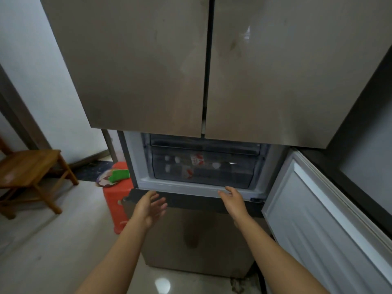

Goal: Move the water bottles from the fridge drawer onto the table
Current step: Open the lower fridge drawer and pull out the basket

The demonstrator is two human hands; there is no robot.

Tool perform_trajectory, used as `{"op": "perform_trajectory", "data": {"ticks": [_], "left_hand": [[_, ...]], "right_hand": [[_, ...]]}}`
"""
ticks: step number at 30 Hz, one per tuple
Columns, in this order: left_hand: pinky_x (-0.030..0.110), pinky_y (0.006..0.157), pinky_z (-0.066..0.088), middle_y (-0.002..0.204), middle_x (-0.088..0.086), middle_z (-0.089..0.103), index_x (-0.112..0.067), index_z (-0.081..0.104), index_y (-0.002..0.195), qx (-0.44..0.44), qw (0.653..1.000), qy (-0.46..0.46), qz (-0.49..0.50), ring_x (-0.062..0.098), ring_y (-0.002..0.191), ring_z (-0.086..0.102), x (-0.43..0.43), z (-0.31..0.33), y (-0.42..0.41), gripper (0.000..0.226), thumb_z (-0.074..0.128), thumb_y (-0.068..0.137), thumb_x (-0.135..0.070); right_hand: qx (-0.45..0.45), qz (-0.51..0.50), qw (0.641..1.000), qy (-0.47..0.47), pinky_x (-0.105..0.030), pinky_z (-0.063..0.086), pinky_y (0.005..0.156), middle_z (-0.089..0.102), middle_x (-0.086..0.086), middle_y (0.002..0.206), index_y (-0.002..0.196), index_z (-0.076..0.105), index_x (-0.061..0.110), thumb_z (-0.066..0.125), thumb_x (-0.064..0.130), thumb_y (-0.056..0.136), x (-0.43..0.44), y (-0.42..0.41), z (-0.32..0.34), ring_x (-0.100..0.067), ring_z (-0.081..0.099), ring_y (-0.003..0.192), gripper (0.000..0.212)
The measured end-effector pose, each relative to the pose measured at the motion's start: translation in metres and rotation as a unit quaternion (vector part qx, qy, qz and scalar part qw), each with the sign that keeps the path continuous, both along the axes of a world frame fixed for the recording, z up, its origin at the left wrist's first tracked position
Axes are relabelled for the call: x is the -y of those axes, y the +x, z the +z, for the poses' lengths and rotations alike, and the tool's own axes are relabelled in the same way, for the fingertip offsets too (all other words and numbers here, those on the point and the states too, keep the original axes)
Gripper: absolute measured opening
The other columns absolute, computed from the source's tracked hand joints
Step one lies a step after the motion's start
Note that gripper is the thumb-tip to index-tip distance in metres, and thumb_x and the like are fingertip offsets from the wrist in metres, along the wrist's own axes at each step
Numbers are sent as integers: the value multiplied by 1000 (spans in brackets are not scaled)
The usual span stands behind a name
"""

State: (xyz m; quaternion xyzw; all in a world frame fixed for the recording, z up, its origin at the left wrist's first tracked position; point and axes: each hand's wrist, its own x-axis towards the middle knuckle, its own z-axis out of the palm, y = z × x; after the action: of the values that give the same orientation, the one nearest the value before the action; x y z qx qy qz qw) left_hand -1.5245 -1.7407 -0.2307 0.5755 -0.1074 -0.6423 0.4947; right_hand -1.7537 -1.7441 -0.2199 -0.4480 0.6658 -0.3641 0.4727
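Head view, looking down at a fridge [148, 71] with its lower right door [318, 219] swung open. Behind that opening, a clear drawer [233, 177] seated inside the compartment, not pulled out. Inside the drawer, water bottles [196, 161] lying down, with white caps and red-and-white labels showing through the front wall; exact count hard to tell.

Just below the drawer, both hands. Left hand [151, 205] spread, fingers straight, palm turned inward, holding nothing and apart from the fridge. Right hand [232, 198] also empty, fingers relaxed, tips at the white ledge under the drawer — real contact impossible to confirm.

Left of the drawer, a red stool [115, 200] with a green cloth [119, 174] on top; farther left, a wooden chair [29, 168]. No counter anywhere in view.

Judged step: the very start — reaching in to open the drawer, no bottle out yet.

Next, probably: hooking fingers over the drawer's front lip and pulling straight out, evenly on both sides to avoid jamming. Then wrapping a bottle round its body rather than pinching it, given likely cold, slick plastic.
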Motion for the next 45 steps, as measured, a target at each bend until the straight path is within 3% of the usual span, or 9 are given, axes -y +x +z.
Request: {"op": "perform_trajectory", "data": {"ticks": [11, 20, 26, 29, 32, 37, 40, 43, 45], "left_hand": [[41, 107, 30, 143, 17, 38, -17, 35, 138, -220, 967, -32, 123, 32, 132, 37, 87, -3, 3, 46, 42, 93, -28], [46, 93, 37, 99, 17, 55, -8, 48, 72, -299, 942, -112, 107, 32, 90, 54, 147, 3, 11, 8, 41, 70, -10], [45, 104, 32, 100, 13, 57, -10, 52, 82, -301, 940, -115, 110, 29, 100, 53, 164, -4, 13, 32, 33, 56, -5], [38, 97, 34, 124, 11, 51, -11, 52, 88, -284, 946, -107, 113, 26, 124, 43, 168, -7, 14, 33, 29, 68, 1], [34, 92, 33, 141, 7, 42, -12, 52, 113, -249, 959, -101, 84, 24, 133, 36, 171, -10, 17, 48, 19, 82, 4], [41, 102, 32, 145, 10, 39, -13, 36, 136, -227, 967, -98, 57, 23, 133, 37, 168, -8, 20, 47, 17, 94, -4], [44, 108, 29, 143, 11, 41, -9, 47, 124, -235, 964, -103, 63, 24, 131, 40, 161, -4, 19, 50, 22, 83, 5], [44, 108, 29, 138, 12, 44, -10, 52, 95, -237, 963, -110, 67, 25, 130, 40, 153, -2, 18, 44, 26, 66, 9], [41, 105, 30, 130, 12, 47, -10, 51, 110, -240, 962, -114, 66, 24, 131, 40, 147, -5, 19, 58, 29, 60, 7]], "right_hand": [[316, -207, 926, 16, -41, 35, 99, 41, -15, 139, 140, 31, 10, 50, 22, 93, 83, -4, 8, -30, 40, 128, 53], [477, -286, 831, -1, -37, 40, 92, 37, -22, 142, 77, 49, 14, 46, 16, 93, 121, 0, 18, -33, 54, 99, 16], [546, -319, 775, -13, -41, 38, 98, 44, -24, 132, 80, 45, 15, 45, 24, 92, 138, -10, 10, -34, 39, 130, 15], [560, -267, 784, -15, -36, 43, 80, 54, -9, 104, 75, 44, 14, 66, 21, 72, 137, -15, 2, -31, 31, 136, 24], [562, -232, 794, -10, -36, 39, 89, 48, -1, 136, 74, 44, 16, 75, 18, 59, 133, -17, -1, -25, 14, 140, 34], [567, -261, 781, -30, -35, 42, 73, 3, -6, 153, 146, 9, 18, 41, 20, 93, 132, -18, -3, -28, 12, 141, 62], [565, -253, 785, -22, -37, 43, 76, 20, -6, 153, 145, 20, 23, 52, 18, 86, 128, -17, -1, -28, 14, 141, 68], [546, -219, 808, -11, -40, 51, 70, 61, -14, 93, 86, 56, 15, 78, 16, 53, 120, -14, 4, -30, 56, 108, 40], [539, -234, 809, -15, -42, 47, 77, 56, -12, 87, 78, 50, 11, 61, 19, 78, 115, -15, 1, -27, 56, 94, 13]]}}
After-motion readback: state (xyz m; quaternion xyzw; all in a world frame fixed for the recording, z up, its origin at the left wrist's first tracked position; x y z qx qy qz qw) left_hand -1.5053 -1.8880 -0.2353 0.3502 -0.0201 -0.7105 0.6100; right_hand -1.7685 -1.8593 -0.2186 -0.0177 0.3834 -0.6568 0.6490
